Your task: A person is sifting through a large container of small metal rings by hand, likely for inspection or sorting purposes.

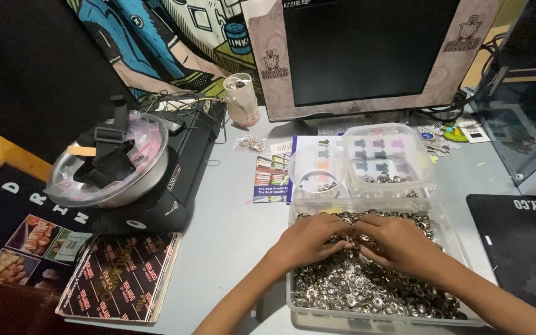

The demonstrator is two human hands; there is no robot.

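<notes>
1. Both hands, left hand point(308, 241) and right hand point(398, 243), are digging curled fingers into the clear rectangular plastic tray point(451, 232) heaped with small silver metal rings point(355, 288).
2. Whether either is pinching rings is unclear.
3. The small round clear tub point(316, 170) and square clear tub point(387, 158) behind are holding only a few rings, so most are probably remaining.

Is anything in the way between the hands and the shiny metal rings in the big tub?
Nothing visible. The left hand and right hand rest directly on the metal rings inside the open clear tub.
</notes>
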